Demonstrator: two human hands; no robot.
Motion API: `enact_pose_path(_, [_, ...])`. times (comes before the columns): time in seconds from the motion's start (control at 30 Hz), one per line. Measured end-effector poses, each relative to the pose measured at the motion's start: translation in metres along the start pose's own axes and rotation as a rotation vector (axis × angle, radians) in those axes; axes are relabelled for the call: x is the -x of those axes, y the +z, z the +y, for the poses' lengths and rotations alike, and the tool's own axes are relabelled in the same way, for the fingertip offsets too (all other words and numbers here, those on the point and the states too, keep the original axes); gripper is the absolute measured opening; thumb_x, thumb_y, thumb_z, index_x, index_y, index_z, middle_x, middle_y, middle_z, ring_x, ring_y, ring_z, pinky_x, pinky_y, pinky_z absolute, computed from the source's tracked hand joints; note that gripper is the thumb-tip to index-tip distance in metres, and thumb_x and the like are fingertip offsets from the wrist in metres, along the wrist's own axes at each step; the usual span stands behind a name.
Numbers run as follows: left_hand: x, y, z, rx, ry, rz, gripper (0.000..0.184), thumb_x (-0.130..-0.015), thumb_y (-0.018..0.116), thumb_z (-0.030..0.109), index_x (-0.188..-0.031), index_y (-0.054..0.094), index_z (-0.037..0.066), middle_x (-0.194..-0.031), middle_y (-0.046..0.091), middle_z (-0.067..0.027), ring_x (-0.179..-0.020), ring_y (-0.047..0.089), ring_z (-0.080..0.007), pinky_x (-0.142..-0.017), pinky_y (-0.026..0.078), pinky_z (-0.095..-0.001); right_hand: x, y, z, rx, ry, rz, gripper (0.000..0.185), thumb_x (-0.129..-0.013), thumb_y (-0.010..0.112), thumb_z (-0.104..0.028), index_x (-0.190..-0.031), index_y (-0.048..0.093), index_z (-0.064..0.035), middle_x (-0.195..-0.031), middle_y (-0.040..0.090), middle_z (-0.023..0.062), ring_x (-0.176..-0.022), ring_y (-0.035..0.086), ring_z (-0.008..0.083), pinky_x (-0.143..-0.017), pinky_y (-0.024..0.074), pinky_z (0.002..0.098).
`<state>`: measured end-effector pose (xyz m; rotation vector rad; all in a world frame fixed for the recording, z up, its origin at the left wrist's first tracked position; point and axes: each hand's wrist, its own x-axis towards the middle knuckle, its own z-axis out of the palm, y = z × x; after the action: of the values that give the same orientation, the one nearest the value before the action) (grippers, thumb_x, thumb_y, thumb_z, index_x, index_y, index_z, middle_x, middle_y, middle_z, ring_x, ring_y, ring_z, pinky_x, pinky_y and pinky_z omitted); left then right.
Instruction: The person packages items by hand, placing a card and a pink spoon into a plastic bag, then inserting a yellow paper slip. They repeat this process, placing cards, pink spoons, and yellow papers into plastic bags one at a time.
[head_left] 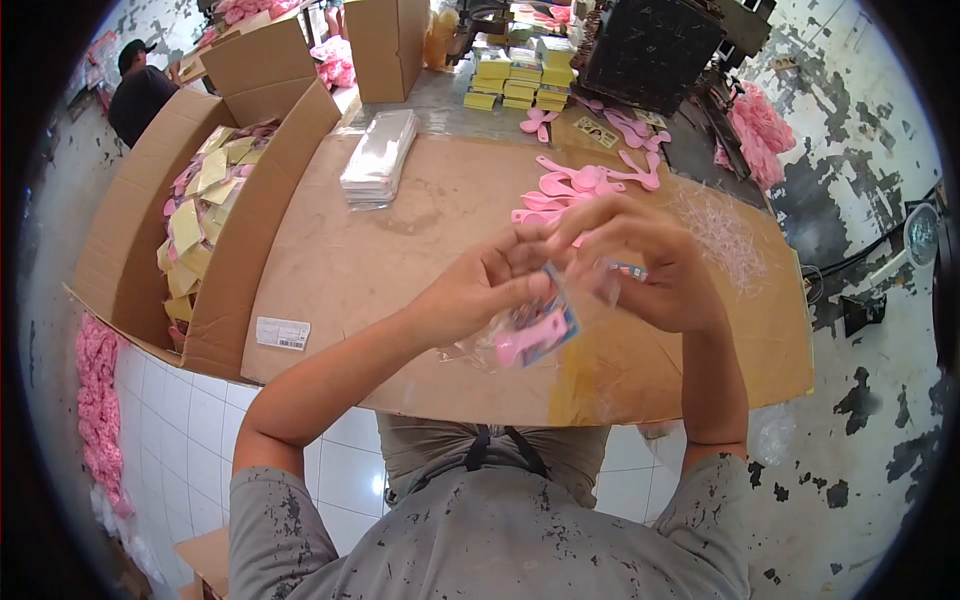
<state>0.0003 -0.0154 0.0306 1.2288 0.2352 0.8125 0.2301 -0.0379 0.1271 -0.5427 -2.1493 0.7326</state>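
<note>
Nearside of the pink spoon pile (570,186), the left hand (475,285) pinches, nearly closed, a plastic pouch (540,338), likely light, limp and slippery, best held by its top edge; the right hand's (655,265) curled grip is too blurred to confirm.

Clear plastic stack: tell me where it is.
In the head view, the clear plastic stack lies on the cardboard sheet, back left, just right of the open box.
</note>
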Motion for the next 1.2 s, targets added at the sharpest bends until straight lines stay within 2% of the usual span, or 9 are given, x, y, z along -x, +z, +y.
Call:
enact_pose_path(0.1, [-0.011, -0.003, 0.007, -0.198, 0.034, 0.067, 0.045, -0.106, 0.062, 0.011, -0.147, 0.049, 0.0, -0.143, 0.06, -0.0105, -0.133, 0.057, -0.0162, -0.113, 0.045, -0.0344, -0.005, -0.011, -0.029, 0.713, -0.048, -0.147, 0.01, -0.085, 0.076, -0.003, -0.095, 0.073, -0.005, -0.095, 0.071, 0.0081, -0.093, 0.069, 0.021, -0.081, 0.0536, 0.0349])
enact_pose_path(0.2, [-0.01, -0.004, 0.002, -0.309, 0.061, 0.005, 0.046, -0.103, 0.062, 0.008, -0.147, 0.051, -0.001, -0.142, 0.061, -0.0104, -0.134, 0.057, -0.0178, -0.114, 0.044, -0.036, -0.004, -0.009, -0.031, 0.532, 0.122, 0.065, 0.009, -0.089, 0.074, -0.009, -0.096, 0.073, -0.004, -0.08, 0.062, 0.0078, -0.071, 0.061, 0.0204, -0.066, 0.0482, 0.037])
enact_pose_path(0.3, [-0.009, 0.001, 0.0, -0.588, 0.202, -0.052, 0.047, -0.103, 0.062, 0.008, -0.147, 0.051, -0.001, -0.139, 0.063, -0.011, -0.133, 0.058, -0.0182, -0.113, 0.045, -0.0363, -0.004, -0.009, -0.03, 0.584, 0.239, 0.019, 0.012, -0.088, 0.075, -0.011, -0.097, 0.073, -0.0028, -0.074, 0.061, 0.0086, -0.066, 0.059, 0.0193, -0.061, 0.047, 0.0346])
enact_pose_path(0.53, [-0.014, 0.006, -0.012, -0.515, 0.216, 0.028, 0.036, -0.105, 0.062, 0.011, -0.14, 0.061, 0.003, -0.119, 0.075, -0.0105, -0.118, 0.069, -0.0187, -0.101, 0.052, -0.0328, 0.007, -0.002, -0.022, 0.456, 0.327, 0.058, 0.013, -0.09, 0.076, -0.01, -0.101, 0.075, -0.0031, -0.076, 0.066, 0.0065, -0.066, 0.06, 0.0156, -0.061, 0.0469, 0.0307])
enact_pose_path(0.6, [-0.009, 0.005, -0.011, -0.413, 0.12, 0.019, 0.034, -0.107, 0.058, 0.008, -0.139, 0.06, 0.0, -0.124, 0.072, -0.0111, -0.121, 0.067, -0.0189, -0.105, 0.051, -0.0341, 0.009, 0.002, -0.015, 0.412, 0.3, 0.076, 0.017, -0.087, 0.075, -0.002, -0.104, 0.077, -0.0032, -0.077, 0.068, 0.0036, -0.065, 0.059, 0.0115, -0.059, 0.0459, 0.0275])
enact_pose_path(0.93, [0.001, 0.007, 0.002, -0.28, -0.003, 0.067, 0.038, -0.11, 0.052, 0.008, -0.147, 0.051, -0.001, -0.123, 0.075, -0.0135, -0.119, 0.068, -0.0155, -0.105, 0.051, -0.0326, 0.005, 0.01, 0.002, 0.336, 0.38, 0.104, 0.015, -0.093, 0.075, -0.011, -0.105, 0.074, -0.0032, -0.074, 0.068, 0.0027, -0.066, 0.06, 0.0099, -0.061, 0.0462, 0.0272])
enact_pose_path(1.03, [-0.001, 0.003, -0.001, -0.236, 0.08, 0.056, 0.042, -0.11, 0.052, 0.008, -0.151, 0.046, 0.001, -0.12, 0.076, -0.014, -0.117, 0.068, -0.0128, -0.099, 0.052, -0.0288, 0.002, 0.013, 0.006, 0.351, 0.337, 0.177, 0.016, -0.091, 0.076, -0.009, -0.106, 0.073, -0.0038, -0.08, 0.068, 0.0032, -0.071, 0.061, 0.0109, -0.063, 0.0466, 0.0277])
enact_pose_path(1.13, [0.001, 0.001, 0.003, -0.271, -0.016, 0.112, 0.041, -0.111, 0.051, 0.009, -0.151, 0.046, 0.001, -0.119, 0.077, -0.015, -0.111, 0.07, -0.0105, -0.091, 0.054, -0.0256, 0.0, 0.02, 0.014, 0.516, 0.146, 0.274, 0.021, -0.086, 0.079, -0.008, -0.106, 0.072, -0.0065, -0.094, 0.069, 0.0044, -0.082, 0.064, 0.0174, -0.069, 0.0485, 0.0312])
enact_pose_path(1.2, [0.002, 0.001, -0.008, -0.324, 0.044, 0.179, 0.039, -0.109, 0.056, 0.01, -0.147, 0.051, 0.0, -0.09, 0.074, -0.0059, -0.076, 0.055, -0.0039, -0.065, 0.043, -0.0247, -0.002, 0.025, 0.022, 0.778, -0.119, 0.295, 0.026, -0.082, 0.081, -0.007, -0.106, 0.072, -0.0088, -0.103, 0.068, 0.0048, -0.092, 0.066, 0.0225, -0.076, 0.0499, 0.0348])
